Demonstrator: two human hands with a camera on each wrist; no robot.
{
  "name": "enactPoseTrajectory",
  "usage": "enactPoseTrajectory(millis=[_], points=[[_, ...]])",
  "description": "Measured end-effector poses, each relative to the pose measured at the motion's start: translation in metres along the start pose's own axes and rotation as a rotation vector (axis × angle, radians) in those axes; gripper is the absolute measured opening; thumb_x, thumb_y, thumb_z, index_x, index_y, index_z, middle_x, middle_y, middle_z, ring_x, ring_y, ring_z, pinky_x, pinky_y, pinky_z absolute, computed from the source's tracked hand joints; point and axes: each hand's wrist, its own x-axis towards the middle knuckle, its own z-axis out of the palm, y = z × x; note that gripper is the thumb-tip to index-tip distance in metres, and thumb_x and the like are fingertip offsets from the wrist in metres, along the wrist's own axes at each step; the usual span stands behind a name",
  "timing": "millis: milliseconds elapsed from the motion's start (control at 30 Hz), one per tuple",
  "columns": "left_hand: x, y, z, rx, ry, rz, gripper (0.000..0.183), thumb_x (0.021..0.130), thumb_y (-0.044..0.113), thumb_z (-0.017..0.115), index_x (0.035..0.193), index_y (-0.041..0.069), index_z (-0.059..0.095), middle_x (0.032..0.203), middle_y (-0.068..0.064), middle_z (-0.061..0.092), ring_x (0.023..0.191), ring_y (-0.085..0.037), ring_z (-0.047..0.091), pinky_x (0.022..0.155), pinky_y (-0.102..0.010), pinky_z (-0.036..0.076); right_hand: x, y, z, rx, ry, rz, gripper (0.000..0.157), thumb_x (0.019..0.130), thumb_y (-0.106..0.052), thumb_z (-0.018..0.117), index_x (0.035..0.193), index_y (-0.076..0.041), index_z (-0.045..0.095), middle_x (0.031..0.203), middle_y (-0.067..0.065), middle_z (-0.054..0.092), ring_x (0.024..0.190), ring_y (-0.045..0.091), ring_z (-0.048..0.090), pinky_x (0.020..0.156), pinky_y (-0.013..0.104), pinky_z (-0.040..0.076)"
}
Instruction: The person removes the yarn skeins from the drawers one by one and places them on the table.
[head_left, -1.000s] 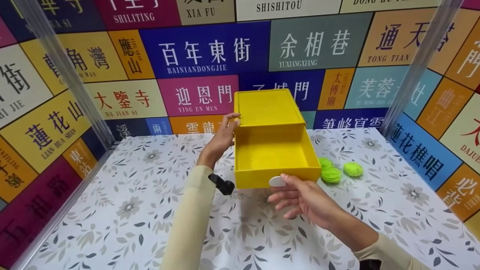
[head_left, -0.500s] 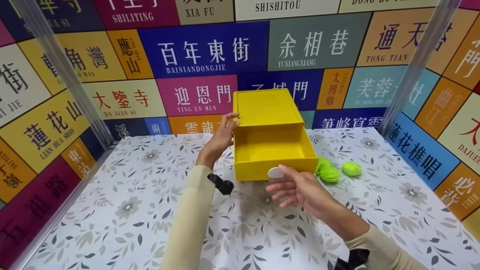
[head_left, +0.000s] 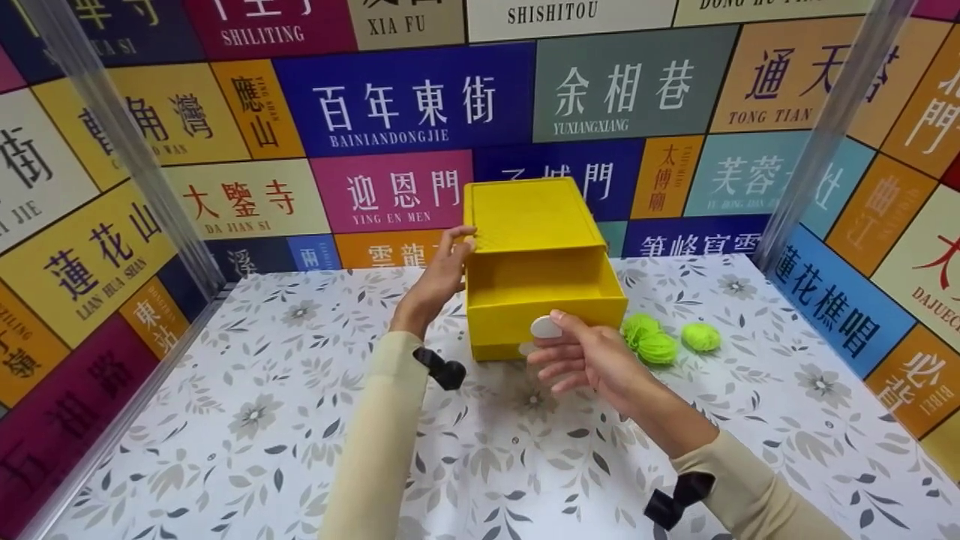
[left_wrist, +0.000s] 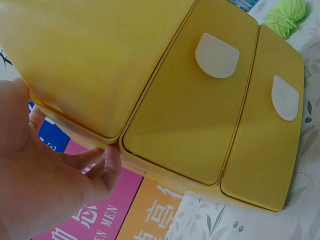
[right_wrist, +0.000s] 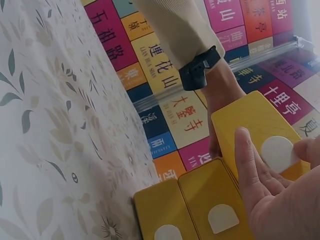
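Observation:
A yellow drawer box (head_left: 529, 214) stands on the table with its top drawer (head_left: 544, 315) pulled partway out; its visible inside holds nothing. My left hand (head_left: 435, 281) grips the box's upper left edge; in the left wrist view its fingertips (left_wrist: 111, 162) bend against the side. My right hand (head_left: 596, 356) holds the white handle (head_left: 546, 327) on the drawer's front, thumb at its edge and the other fingers below. Two lower drawers, with white handles (left_wrist: 217, 56), are closed in the left wrist view.
Lime-green yarn balls (head_left: 649, 341) lie right of the box, with another yarn ball (head_left: 700, 337) apart from them. Colourful sign-covered walls (head_left: 405, 97) rise behind and at both sides. A floral cloth (head_left: 300, 435) covers the table.
The top drawer has slid back toward the box, with my right hand moving away from me on its handle. A lower handle now shows beneath it. My left hand keeps its place.

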Motion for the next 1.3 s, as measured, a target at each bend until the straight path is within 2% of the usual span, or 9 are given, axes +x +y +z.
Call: enactPoseTrajectory(millis=[133,333,500,767,967,1167,1300], points=[[0.0,-0.001,0.0,-0.012,-0.004,0.006,0.039,0.108,0.036,0.034,0.145,0.026,0.032,0.154,-0.01,0.039,0.144,-0.03,0.04,0.118,-0.059,0.033,0.007,-0.001,0.0,-0.023,0.015,-0.011,0.063,0.101,-0.05,0.052,0.126,0.007,0.062,0.096,0.006,0.079,0.075,0.017,0.075,0.065,0.028,0.061],[0.0,-0.001,0.0,-0.022,-0.009,0.014,0.039,0.108,0.037,0.034,0.145,0.026,0.032,0.151,-0.01,0.041,0.143,-0.031,0.041,0.117,-0.06,0.032,0.017,-0.004,0.0,0.0,0.034,-0.011,0.063,0.102,-0.049,0.051,0.127,0.008,0.06,0.097,0.009,0.079,0.073,0.017,0.075,0.064,0.029,0.061],[-0.001,-0.001,0.0,-0.026,-0.015,0.018,0.039,0.108,0.037,0.034,0.145,0.025,0.032,0.151,-0.011,0.042,0.143,-0.03,0.041,0.118,-0.059,0.032,0.026,-0.005,0.0,0.033,0.073,0.016,0.061,0.101,-0.05,0.053,0.127,0.004,0.06,0.092,0.007,0.078,0.072,0.017,0.074,0.063,0.028,0.061],[-0.001,-0.001,0.0,-0.01,-0.004,0.02,0.04,0.108,0.038,0.034,0.145,0.025,0.032,0.154,-0.011,0.038,0.145,-0.025,0.037,0.117,-0.056,0.036,0.035,-0.011,0.0,0.038,0.101,0.029,0.061,0.102,-0.048,0.051,0.125,0.008,0.061,0.09,0.006,0.078,0.075,0.02,0.076,0.065,0.029,0.062],[-0.001,-0.002,0.001,-0.014,-0.006,0.01,0.038,0.108,0.036,0.033,0.144,0.025,0.032,0.155,-0.012,0.039,0.145,-0.026,0.039,0.117,-0.057,0.035,0.047,-0.012,-0.001,0.065,0.118,0.03,0.061,0.101,-0.048,0.052,0.127,0.007,0.06,0.089,0.006,0.078,0.069,0.017,0.075,0.065,0.03,0.062],[-0.002,-0.002,0.002,0.0,-0.006,0.007,0.038,0.109,0.037,0.033,0.145,0.026,0.031,0.157,-0.012,0.034,0.146,-0.026,0.038,0.118,-0.056,0.034,0.058,-0.016,-0.003,0.069,0.169,0.052,0.058,0.099,-0.05,0.055,0.119,0.004,0.065,0.087,0.007,0.078,0.067,0.016,0.074,0.066,0.029,0.062],[-0.002,-0.001,0.002,0.002,-0.001,0.005,0.038,0.109,0.038,0.033,0.145,0.026,0.031,0.156,-0.012,0.036,0.146,-0.026,0.039,0.119,-0.056,0.034,0.064,-0.018,-0.003,0.055,0.182,0.055,0.06,0.099,-0.051,0.055,0.118,0.004,0.066,0.089,0.008,0.078,0.07,0.017,0.075,0.067,0.029,0.062]])
